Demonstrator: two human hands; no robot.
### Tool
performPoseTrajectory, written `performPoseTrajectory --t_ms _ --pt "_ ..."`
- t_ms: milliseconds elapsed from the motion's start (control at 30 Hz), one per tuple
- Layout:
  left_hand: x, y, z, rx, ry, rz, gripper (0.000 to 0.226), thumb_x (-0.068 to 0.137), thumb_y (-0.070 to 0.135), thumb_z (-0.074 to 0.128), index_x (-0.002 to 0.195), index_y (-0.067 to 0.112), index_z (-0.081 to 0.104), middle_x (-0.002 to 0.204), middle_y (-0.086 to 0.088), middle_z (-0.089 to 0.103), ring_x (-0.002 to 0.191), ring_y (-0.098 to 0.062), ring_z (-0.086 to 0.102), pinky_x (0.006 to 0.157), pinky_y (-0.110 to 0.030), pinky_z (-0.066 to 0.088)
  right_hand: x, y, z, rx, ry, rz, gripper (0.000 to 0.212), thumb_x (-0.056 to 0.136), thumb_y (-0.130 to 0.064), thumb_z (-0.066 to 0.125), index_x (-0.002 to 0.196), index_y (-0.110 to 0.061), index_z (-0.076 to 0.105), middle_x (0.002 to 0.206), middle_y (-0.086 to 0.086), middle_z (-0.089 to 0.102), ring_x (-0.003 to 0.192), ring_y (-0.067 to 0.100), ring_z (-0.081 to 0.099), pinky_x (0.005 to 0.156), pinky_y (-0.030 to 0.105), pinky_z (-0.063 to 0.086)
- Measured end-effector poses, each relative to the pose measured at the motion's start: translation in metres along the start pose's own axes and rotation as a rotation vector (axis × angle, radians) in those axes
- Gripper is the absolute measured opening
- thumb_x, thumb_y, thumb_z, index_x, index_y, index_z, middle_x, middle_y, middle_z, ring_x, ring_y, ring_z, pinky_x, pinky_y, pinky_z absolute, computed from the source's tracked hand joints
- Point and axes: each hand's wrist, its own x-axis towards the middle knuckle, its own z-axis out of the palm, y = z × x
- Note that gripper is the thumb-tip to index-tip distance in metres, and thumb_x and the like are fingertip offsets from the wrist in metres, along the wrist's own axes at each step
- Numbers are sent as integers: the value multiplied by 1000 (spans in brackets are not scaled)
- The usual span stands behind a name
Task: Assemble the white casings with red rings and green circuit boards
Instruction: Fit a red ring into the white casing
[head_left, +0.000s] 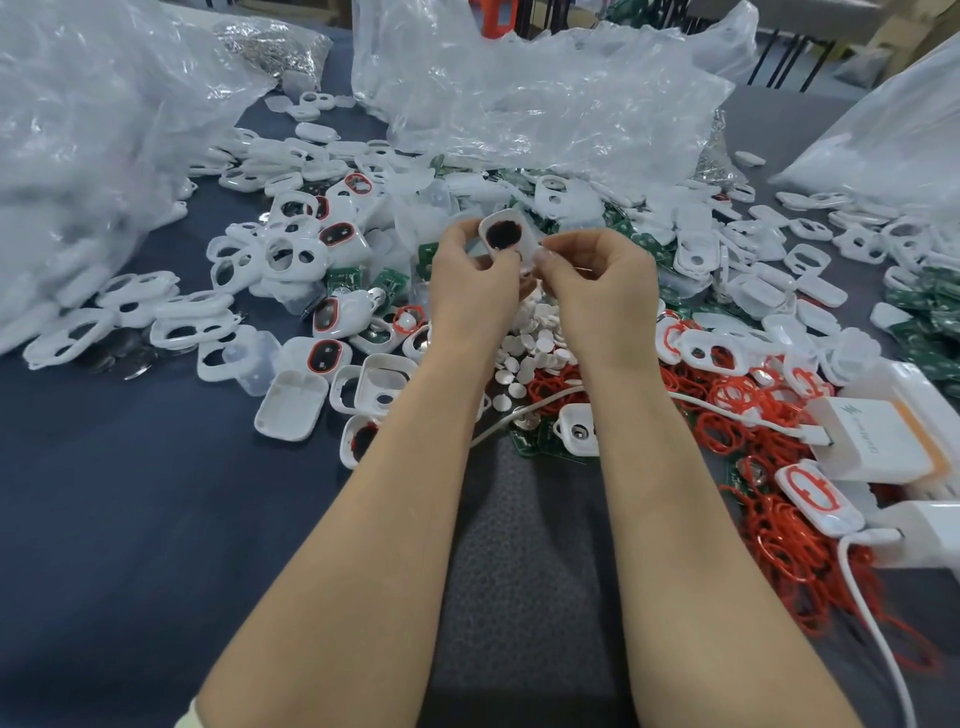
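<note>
A white casing (506, 235) with a dark round opening edged in red is held up over the table's middle. My left hand (475, 280) grips its left side and lower edge. My right hand (597, 275) pinches its right edge with thumb and forefinger. Below my hands lies a heap of small white round buttons (524, 343). Loose red rings (737, 415) spread to the right of my right forearm. Green circuit boards (644, 244) lie among white casings behind my hands. Several casings with red rings fitted (326, 357) rest at the left.
Big clear plastic bags (519, 93) stand at the back, left (78, 156) and right. White casing frames (130, 306) cover the blue cloth. White chargers (883, 436) with a cable (878, 639) sit at the right. Coin cells (124, 358) lie at the left.
</note>
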Motion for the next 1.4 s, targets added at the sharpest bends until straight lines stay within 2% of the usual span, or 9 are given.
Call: performPoseTrajectory --t_ms 167,333,500,600,667,767,1033,1167,1400 --pt "-4 -1 2 97 -39 54 28 90 5 58 98 32 52 93 -6 68 86 -18 69 79 -29 58 1 5 4 -103 21 -17 2 86 -16 67 88 -17 68 91 1 68 86 17 61 85 38 51" --pt "-8 -1 4 96 -69 58 24 91 6 58 106 24 55 99 -19 69 96 -32 68 89 -47 56 4 9 6 -55 56 35 5 85 -15 67 89 -12 69 94 6 69 94 23 62 89 42 49" --pt "-7 -4 4 107 -62 68 26 90 4 60 106 25 55 98 -18 70 94 -30 69 88 -47 56 3 11 7 3 53 43 12 86 -12 67 88 -18 57 90 7 65 88 25 64 82 43 53" --pt "-6 -6 5 103 -64 70 27 91 3 58 108 24 56 98 -16 69 93 -28 70 88 -45 56 4 11 4 108 10 114 18 86 -10 67 88 -22 53 90 8 65 83 23 64 78 37 55" --pt "-5 -7 5 104 -60 74 28 91 3 58 112 21 58 100 -17 68 95 -29 69 89 -45 56 6 11 3 189 -30 164 11 87 -6 65 94 -13 59 91 12 67 81 19 64 72 29 54" --pt "-4 -8 5 124 -59 76 32 92 4 56 121 16 58 104 -16 68 98 -27 68 91 -43 55 9 12 2 241 -61 212 10 88 -4 63 98 -7 63 80 3 65 65 5 61 58 17 47" --pt "-5 -5 7 202 -93 81 40 94 9 55 133 14 54 105 -15 69 99 -27 68 93 -44 53 12 14 1 325 -87 293 8 89 -4 61 95 -9 59 79 4 63 57 6 55 44 13 39" --pt "-5 -6 7 192 -77 78 40 92 2 53 131 13 55 104 -16 69 98 -30 68 93 -46 53 13 12 1 463 -117 343 9 89 2 59 92 -6 57 76 6 62 52 7 55 45 17 41" --pt "-6 -9 6 172 -40 79 20 91 5 58 110 9 62 97 -15 71 92 -27 70 88 -45 56 13 12 2 397 -112 339 12 87 -1 62 99 -3 58 80 8 61 57 9 53 44 14 39"
